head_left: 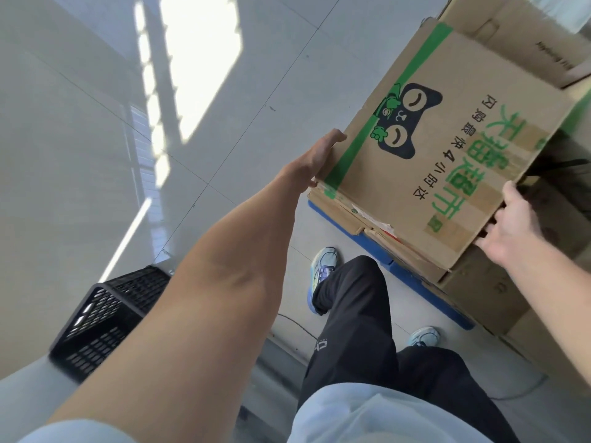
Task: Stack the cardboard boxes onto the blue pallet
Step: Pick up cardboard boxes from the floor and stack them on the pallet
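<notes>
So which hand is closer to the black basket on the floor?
Left. The left hand holds the printed box on the side nearer the black basket; the right hand grips its far edge.

Blk trousers (pixel 351 314); lt-blue shirt (pixel 367 417); blue-white trainers (pixel 323 270).
</notes>
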Demonstrator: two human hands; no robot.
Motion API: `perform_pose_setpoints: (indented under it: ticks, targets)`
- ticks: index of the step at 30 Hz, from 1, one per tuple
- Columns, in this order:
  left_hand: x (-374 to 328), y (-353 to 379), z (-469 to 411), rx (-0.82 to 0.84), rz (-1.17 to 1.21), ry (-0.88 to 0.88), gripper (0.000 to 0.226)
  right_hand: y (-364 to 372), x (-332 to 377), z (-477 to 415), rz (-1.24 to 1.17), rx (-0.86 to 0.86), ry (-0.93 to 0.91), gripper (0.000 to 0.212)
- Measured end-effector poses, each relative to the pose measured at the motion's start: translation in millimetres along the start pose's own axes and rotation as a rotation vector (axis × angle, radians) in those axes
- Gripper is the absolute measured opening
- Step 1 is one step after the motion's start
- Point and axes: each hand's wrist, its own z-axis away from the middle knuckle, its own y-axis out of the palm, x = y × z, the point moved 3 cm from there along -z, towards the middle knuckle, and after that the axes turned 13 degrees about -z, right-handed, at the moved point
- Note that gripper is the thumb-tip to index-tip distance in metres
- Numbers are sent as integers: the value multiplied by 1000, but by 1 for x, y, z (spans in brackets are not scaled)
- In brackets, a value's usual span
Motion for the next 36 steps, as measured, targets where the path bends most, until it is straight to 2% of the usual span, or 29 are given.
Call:
perform_pose_setpoints:
  ticks: [3, 7, 14, 20, 27, 30, 33, 34, 36]
  targets:
    - [2, -1, -3, -2, -15, -1, 56, -2, -1, -1, 18, -3, 14, 71]
    - [0, -2, -8, -22, -23, -13, 62, 0, 1, 0, 4, -23, -8, 60]
    - [3, 2, -10, -52, -19, -28, 51, 1, -1, 4, -15, -26, 9, 66]
    - [8, 2, -15, -80, -53, -59, 65, 0, -9, 2, -21, -5, 22, 66]
    - [-2, 8, -4, -184, -107, -13, 43, -2, -8, 8, -55, 31, -12, 68]
    - [-17, 14, 14, -265, -147, 44, 53, -6, -2, 22, -112, 46, -51, 66]
    - [-33, 22, 36, -306, -157, 84, 93, -16, 8, 40, -157, 58, -94, 66]
    - [-40, 27, 45, -310, -167, 103, 97, -21, 12, 48, -169, 56, -105, 66]
    - [-55, 40, 62, -321, -184, 138, 89, -32, 21, 61, -199, 49, -126, 65]
